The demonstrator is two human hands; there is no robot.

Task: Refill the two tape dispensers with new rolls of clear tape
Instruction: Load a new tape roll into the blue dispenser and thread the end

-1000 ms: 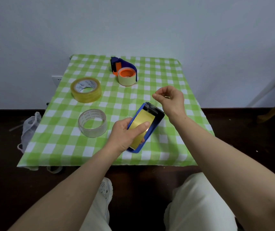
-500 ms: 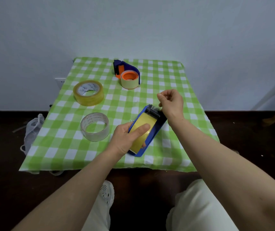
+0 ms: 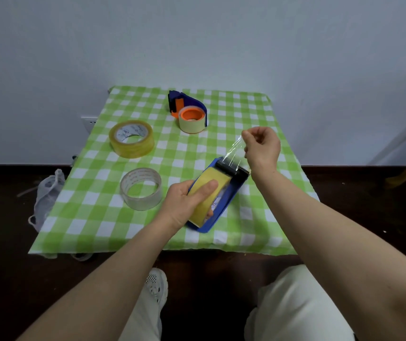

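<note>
My left hand (image 3: 187, 201) grips a blue tape dispenser (image 3: 224, 205) with a yellowish tape roll (image 3: 205, 183) mounted in it, thumb pressed on the roll. My right hand (image 3: 262, 146) pinches the free end of the clear tape strip (image 3: 234, 150), stretched up from the dispenser's black roller. A second blue dispenser with an orange core and a thin tape roll (image 3: 191, 114) lies at the back of the table. A full yellowish roll (image 3: 131, 138) and a near-empty clear roll (image 3: 141, 188) lie on the left.
The small table has a green and white checked cloth (image 3: 258, 217) and stands against a white wall. A white plastic bag (image 3: 47, 193) hangs at its left edge. Dark floor surrounds it; my knees and a white shoe (image 3: 156, 289) are below the front edge.
My right hand has risen up and to the right from the dispenser's front, drawing a strip of clear tape out over the roller. My left hand keeps its hold on the dispenser.
</note>
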